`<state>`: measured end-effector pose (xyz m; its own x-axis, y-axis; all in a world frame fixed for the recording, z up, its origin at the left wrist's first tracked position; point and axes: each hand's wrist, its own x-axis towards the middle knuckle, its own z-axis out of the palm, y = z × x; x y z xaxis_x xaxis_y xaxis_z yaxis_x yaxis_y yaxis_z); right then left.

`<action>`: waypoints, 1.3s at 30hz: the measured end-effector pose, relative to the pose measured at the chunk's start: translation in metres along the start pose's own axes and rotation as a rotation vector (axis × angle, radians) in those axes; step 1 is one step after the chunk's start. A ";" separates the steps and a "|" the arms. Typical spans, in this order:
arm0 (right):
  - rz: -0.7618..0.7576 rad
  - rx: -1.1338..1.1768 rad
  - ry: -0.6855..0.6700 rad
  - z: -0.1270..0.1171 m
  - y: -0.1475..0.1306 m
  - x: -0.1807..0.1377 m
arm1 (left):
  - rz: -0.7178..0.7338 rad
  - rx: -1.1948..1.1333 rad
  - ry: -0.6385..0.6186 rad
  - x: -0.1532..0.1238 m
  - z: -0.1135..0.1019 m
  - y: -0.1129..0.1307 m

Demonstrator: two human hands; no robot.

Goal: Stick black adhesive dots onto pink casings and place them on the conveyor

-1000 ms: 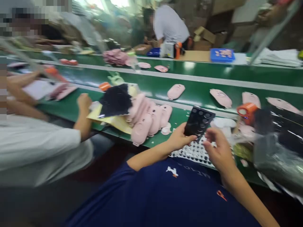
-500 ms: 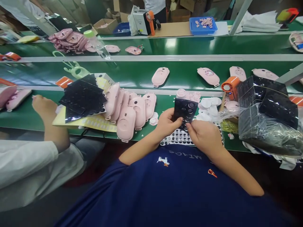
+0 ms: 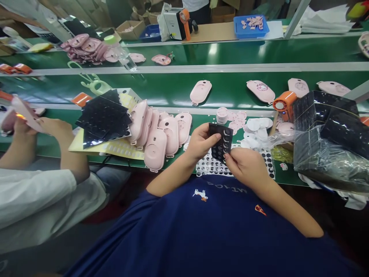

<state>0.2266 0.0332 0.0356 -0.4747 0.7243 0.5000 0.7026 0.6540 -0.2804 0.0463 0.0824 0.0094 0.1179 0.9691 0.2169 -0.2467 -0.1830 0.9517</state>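
Between both hands I hold a small black sheet of round pads (image 3: 221, 142) in front of my chest. My left hand (image 3: 201, 144) grips its left side, the thumb flat on the face. My right hand (image 3: 245, 162) pinches its lower right edge between thumb and fingers; the fingertips partly hide that corner. Below lies a white sheet with rows of black dots (image 3: 208, 165). Just beyond the hands are a stack of round pink pieces (image 3: 221, 114) and a pile of white round pieces (image 3: 257, 127).
Pink oval shells (image 3: 155, 150) lean in a row to the left, beside fanned black sheets (image 3: 105, 115). An orange handheld fan (image 3: 285, 103) and wrapped black blocks (image 3: 325, 111) stand to the right. At far left, a co-worker's hand (image 3: 56, 129) holds a pink part. More shells (image 3: 201, 92) lie behind.
The black sheet has turned and shifted slightly left and down, still held by both hands. At left, the co-worker has raised a pink part, and a second co-worker's hand has come into sight.
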 end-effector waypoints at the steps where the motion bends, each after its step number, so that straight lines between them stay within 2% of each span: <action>1: -0.012 -0.006 0.001 0.000 -0.001 0.000 | 0.024 0.033 0.024 -0.001 0.002 -0.002; 7: -0.131 -0.099 0.040 0.000 -0.006 -0.003 | 0.240 0.378 0.136 -0.007 0.010 -0.012; 11: 0.036 0.114 0.011 -0.004 0.000 -0.002 | 0.204 0.290 0.087 -0.007 0.009 -0.009; 14: 0.227 0.324 0.014 -0.008 0.008 0.001 | 0.140 0.223 -0.023 -0.010 0.009 -0.002; 16: 0.300 0.338 0.036 -0.010 0.012 0.003 | 0.129 0.271 -0.110 -0.013 0.009 0.003; 19: 0.226 0.189 0.097 -0.012 0.013 0.005 | 0.163 0.366 -0.167 -0.016 0.010 0.009; 24: -0.044 -0.106 0.217 -0.013 -0.002 0.003 | 0.225 0.505 -0.084 -0.014 0.012 0.015; 28: -0.192 -0.207 0.220 -0.013 -0.014 0.001 | 0.194 0.462 -0.063 -0.014 0.014 0.013; 30: -0.169 -0.191 0.212 -0.013 -0.013 0.000 | 0.144 0.368 -0.092 -0.014 0.012 0.011; 34: 0.010 -0.106 0.209 -0.013 0.001 0.001 | 0.084 0.196 -0.123 -0.012 0.006 0.007; 36: 0.044 -0.088 0.204 -0.013 0.006 0.002 | 0.096 0.265 -0.090 -0.011 0.005 0.009; 39: -0.007 -0.130 0.207 -0.011 0.001 0.001 | 0.160 0.482 -0.045 -0.010 0.007 0.015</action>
<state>0.2329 0.0324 0.0450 -0.3707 0.6507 0.6627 0.7681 0.6159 -0.1751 0.0480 0.0683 0.0232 0.1592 0.9165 0.3670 0.2051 -0.3943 0.8958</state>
